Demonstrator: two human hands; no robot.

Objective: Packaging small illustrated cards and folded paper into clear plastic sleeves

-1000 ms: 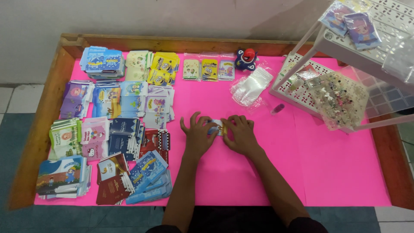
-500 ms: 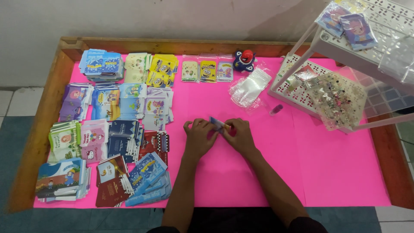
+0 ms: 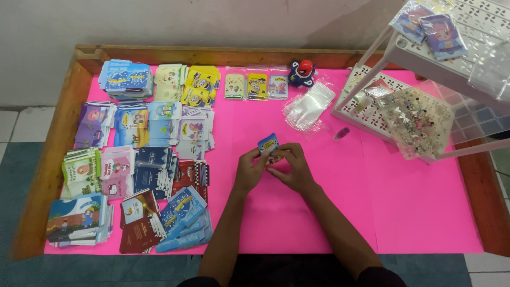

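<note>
Pink table sheet (image 3: 414,212) under left hand (image 3: 248,171) and right hand (image 3: 291,167), grips seemingly closed on small blue card (image 3: 268,144).

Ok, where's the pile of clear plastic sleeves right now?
Head view: clear plastic sleeves lie upper centre-right on the pink mat, between the blue toy and the white rack.

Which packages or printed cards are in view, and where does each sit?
Small blue card: held by both hands, table centre.
Three sealed card packets: top edge, yellow and pale.
Clear plastic sleeves: loose pile beside white rack.
Stacked card packs: left side, mixed colours.
</note>
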